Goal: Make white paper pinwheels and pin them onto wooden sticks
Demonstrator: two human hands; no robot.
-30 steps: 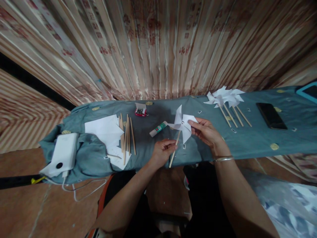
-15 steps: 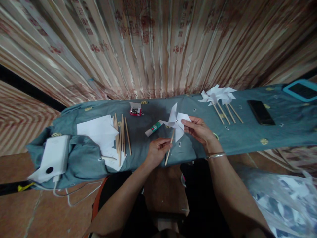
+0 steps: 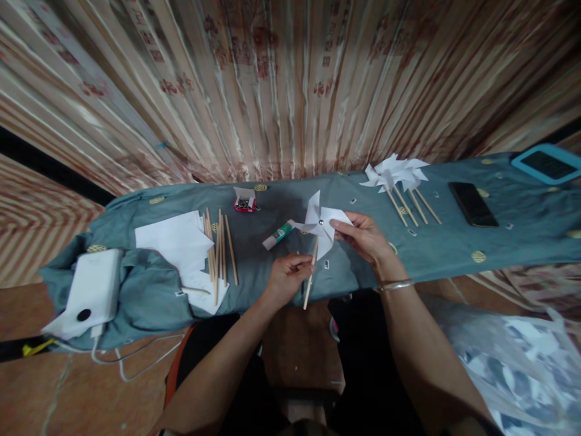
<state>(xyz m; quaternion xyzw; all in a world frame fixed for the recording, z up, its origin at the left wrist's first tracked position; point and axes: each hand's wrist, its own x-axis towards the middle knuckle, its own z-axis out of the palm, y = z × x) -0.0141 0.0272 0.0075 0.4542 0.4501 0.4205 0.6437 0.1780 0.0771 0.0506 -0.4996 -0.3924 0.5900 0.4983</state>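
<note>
A white paper pinwheel [image 3: 325, 230] with a shiny pin at its centre is held over the near edge of the cloth-covered table. My left hand [image 3: 288, 278] pinches its wooden stick [image 3: 310, 281] below the blades. My right hand [image 3: 361, 235] grips one paper blade between thumb and fingers, on the right of the pin. Just left of the pinwheel lies a glue stick [image 3: 278, 235] with a green label. Farther back stands an open red box [image 3: 245, 203] of small metal pins.
Loose wooden sticks [image 3: 222, 248] and white paper sheets [image 3: 170, 239] lie at left, beside a white power bank [image 3: 95, 287] with a cable. Several finished pinwheels [image 3: 394, 172], a black phone [image 3: 473, 204] and a blue-framed device [image 3: 547, 163] are at right. A plastic bag [image 3: 512, 357] stands below.
The pinwheel's blades have turned slightly and its stick stands a little more upright. Both hands keep their hold. The whole view has shifted a little.
</note>
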